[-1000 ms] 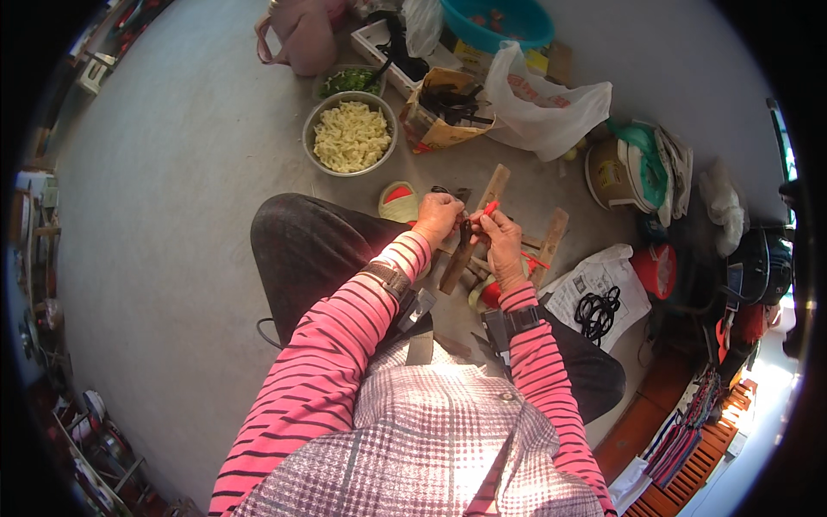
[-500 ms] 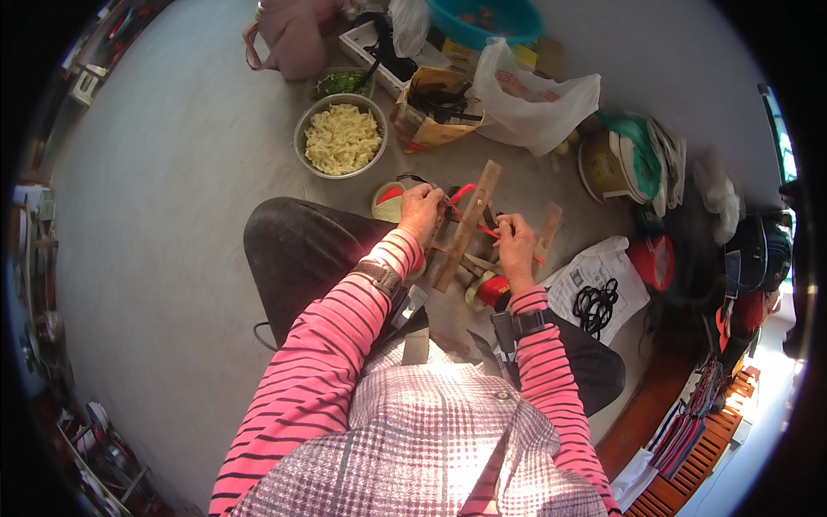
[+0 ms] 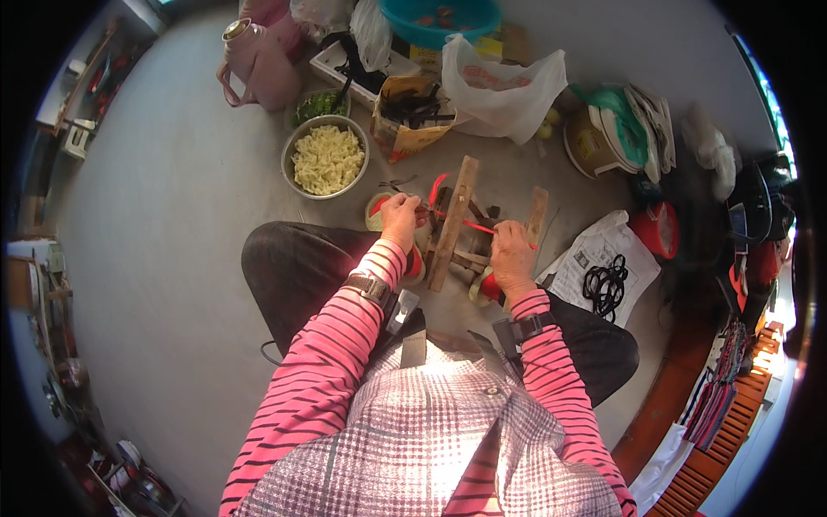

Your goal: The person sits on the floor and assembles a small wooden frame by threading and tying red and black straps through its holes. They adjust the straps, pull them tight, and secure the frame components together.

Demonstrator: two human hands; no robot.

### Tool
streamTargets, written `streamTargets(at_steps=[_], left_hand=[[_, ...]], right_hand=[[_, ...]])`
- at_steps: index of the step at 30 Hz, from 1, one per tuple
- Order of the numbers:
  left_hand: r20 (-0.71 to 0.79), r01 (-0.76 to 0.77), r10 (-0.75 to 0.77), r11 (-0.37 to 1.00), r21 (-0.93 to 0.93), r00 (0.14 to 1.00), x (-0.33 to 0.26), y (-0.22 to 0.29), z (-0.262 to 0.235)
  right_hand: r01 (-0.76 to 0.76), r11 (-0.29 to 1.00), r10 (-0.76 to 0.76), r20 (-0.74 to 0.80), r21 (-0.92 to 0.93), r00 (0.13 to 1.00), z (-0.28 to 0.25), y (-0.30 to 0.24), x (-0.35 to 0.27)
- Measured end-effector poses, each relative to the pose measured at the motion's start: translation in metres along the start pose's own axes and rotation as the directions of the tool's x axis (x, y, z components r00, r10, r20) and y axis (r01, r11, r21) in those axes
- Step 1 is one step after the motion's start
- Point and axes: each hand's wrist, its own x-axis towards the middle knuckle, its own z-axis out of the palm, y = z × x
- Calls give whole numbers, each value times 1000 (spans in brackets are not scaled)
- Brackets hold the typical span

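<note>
I sit on the floor with a small wooden frame (image 3: 454, 220) standing between my knees. My left hand (image 3: 400, 219) pinches one end of a thin red strip (image 3: 469, 223) at the frame's left side. My right hand (image 3: 512, 251) grips the strip's other end on the right, so it runs taut across the wooden upright. A red loop of the strip (image 3: 438, 185) curls above the frame. A red-and-green roll (image 3: 484, 289) lies under my right wrist, and another round piece (image 3: 376, 209) sits behind my left hand.
A metal bowl of pale yellow pieces (image 3: 326, 158) stands to the upper left, beside a pink jug (image 3: 264, 60). Behind the frame sit a paper bag (image 3: 412, 112), a white plastic bag (image 3: 504, 86) and a teal basin (image 3: 441, 15). Black bands lie on paper (image 3: 606, 267) at right.
My hands have drawn apart, left hand going left and right hand going right, pulling the red strip taut across the frame. The view has also tilted slightly.
</note>
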Motion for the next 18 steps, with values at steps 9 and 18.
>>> streamTargets(at_steps=[9, 18], left_hand=[[263, -300, 243, 932, 205, 934, -13, 4, 9], [572, -738, 476, 523, 426, 668, -34, 3, 35]], right_hand=[[-83, 966, 86, -2, 243, 996, -9, -6, 11], [-114, 870, 36, 169, 479, 985, -14, -46, 71]])
